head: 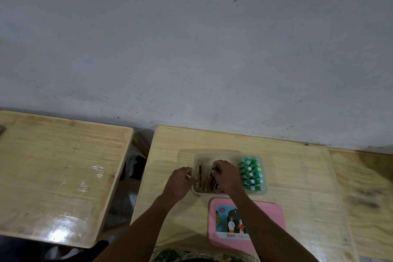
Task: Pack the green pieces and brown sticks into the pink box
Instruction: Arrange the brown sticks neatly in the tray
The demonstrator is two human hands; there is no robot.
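A pale open box (225,154) stands on the wooden table (297,168). Several green pieces (252,173) stand packed in rows in its right part. Brown sticks (209,179) lie in its left part, with more against the left wall (199,174). My right hand (226,176) reaches into the box, and its fingers close on the upper ends of the brown sticks. My left hand (180,183) grips the box's left wall. A pink lid (271,215) with a printed picture lies flat in front of the box, partly under my right forearm.
A second wooden table (53,166) stands to the left, with a gap (131,174) between the two. A grey wall (191,49) rises right behind both tables. Another wooden surface (365,187) adjoins on the right.
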